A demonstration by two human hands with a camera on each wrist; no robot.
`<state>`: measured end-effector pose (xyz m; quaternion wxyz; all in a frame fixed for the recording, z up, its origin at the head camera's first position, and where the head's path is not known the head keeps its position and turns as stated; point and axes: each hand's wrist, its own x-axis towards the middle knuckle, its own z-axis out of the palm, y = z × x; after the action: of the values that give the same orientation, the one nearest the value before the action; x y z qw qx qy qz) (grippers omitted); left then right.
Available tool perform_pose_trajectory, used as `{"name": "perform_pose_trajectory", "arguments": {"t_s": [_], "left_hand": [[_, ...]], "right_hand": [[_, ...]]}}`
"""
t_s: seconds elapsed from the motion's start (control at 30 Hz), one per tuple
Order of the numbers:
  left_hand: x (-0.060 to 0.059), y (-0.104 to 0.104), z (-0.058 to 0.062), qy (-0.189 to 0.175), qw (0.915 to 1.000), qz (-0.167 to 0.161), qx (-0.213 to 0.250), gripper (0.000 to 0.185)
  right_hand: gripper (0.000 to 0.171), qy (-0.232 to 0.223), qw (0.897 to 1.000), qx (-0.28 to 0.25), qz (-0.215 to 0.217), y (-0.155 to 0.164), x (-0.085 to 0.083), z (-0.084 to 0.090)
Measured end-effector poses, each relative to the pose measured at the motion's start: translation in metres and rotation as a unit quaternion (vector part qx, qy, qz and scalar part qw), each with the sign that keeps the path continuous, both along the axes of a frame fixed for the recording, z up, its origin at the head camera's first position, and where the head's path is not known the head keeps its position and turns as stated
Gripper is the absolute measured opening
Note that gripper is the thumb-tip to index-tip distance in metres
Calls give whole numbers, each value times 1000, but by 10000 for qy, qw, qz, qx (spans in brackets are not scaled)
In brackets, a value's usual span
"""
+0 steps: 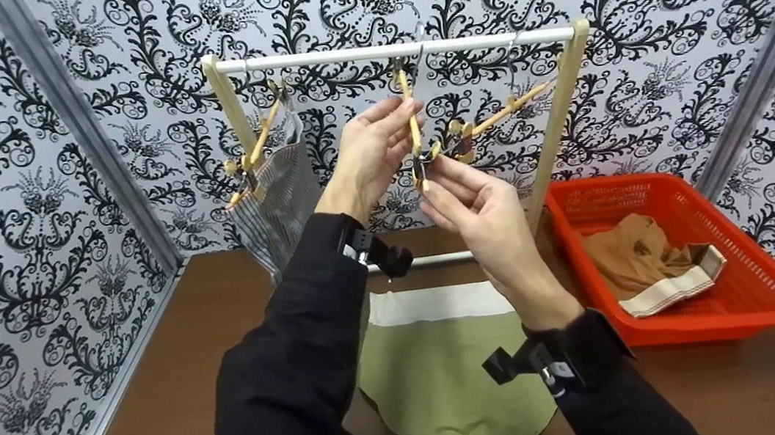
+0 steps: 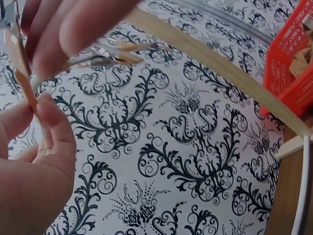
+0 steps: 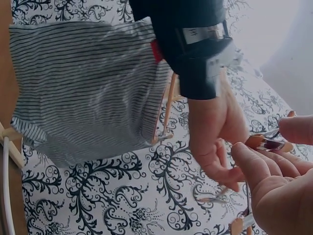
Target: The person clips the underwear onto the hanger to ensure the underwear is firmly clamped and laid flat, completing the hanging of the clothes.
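Observation:
A wooden clip hanger [image 1: 415, 133] hangs in the middle of the rack, turned nearly end-on in the head view. My left hand [image 1: 368, 149] pinches its bar between thumb and fingers, also visible in the left wrist view. Toward the hanger's near end, my right hand [image 1: 481, 195] pinches the metal-and-wood clip [image 3: 268, 142] there. No garment hangs from this hanger. Below the hands lies an olive-green cloth garment [image 1: 451, 372] with a white band [image 1: 435, 305], spread flat on the table.
A white-railed rack [image 1: 338, 55] stands behind. At its left a grey striped garment [image 1: 288, 193] hangs clipped to a hanger; another wooden hanger [image 1: 511, 108] hangs at right. A red basket [image 1: 733, 323] on the right contains a brown garment [image 1: 632, 254] with a cream band.

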<state>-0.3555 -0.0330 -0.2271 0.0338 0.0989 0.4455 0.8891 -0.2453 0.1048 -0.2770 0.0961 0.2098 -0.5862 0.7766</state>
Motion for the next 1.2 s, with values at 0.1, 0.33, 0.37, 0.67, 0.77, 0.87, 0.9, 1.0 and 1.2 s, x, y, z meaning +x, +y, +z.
{"name": "perform_pose_trajectory", "arguments": {"t_s": [0.1, 0.33, 0.37, 0.67, 0.77, 0.87, 0.9, 1.0, 1.2], "left_hand": [[3, 0, 2, 9, 9999, 26, 167, 35], [10, -9, 0, 164, 9992, 70, 358, 28], [12, -10, -1, 210, 9990, 80, 377, 29], [42, -18, -16, 484, 9970, 319, 515, 40], [54, -21, -30, 478, 9972, 345, 470, 44], [63, -23, -48, 426, 9977, 335, 402, 47], [66, -24, -54, 388, 9979, 338, 402, 48], [70, -22, -72, 361, 9979, 403, 367, 50], [80, -14, -107, -32, 9974, 409, 594, 46]], "right_hand": [[54, 107, 9999, 88, -27, 0, 1, -3], [60, 531, 9963, 598, -329, 2, 5, -6], [61, 597, 9950, 696, -387, 2, 6, -7], [56, 1269, 9806, 1264, -791, 4, 27, -19], [54, 1566, 9730, 1498, -800, 6, 36, -30], [54, 1784, 9655, 1741, -751, 9, 44, -44], [54, 1834, 9633, 1812, -744, 10, 47, -50], [53, 1851, 9620, 1873, -719, 13, 50, -63], [47, 1692, 9629, 1888, -925, 27, 54, -87]]}}
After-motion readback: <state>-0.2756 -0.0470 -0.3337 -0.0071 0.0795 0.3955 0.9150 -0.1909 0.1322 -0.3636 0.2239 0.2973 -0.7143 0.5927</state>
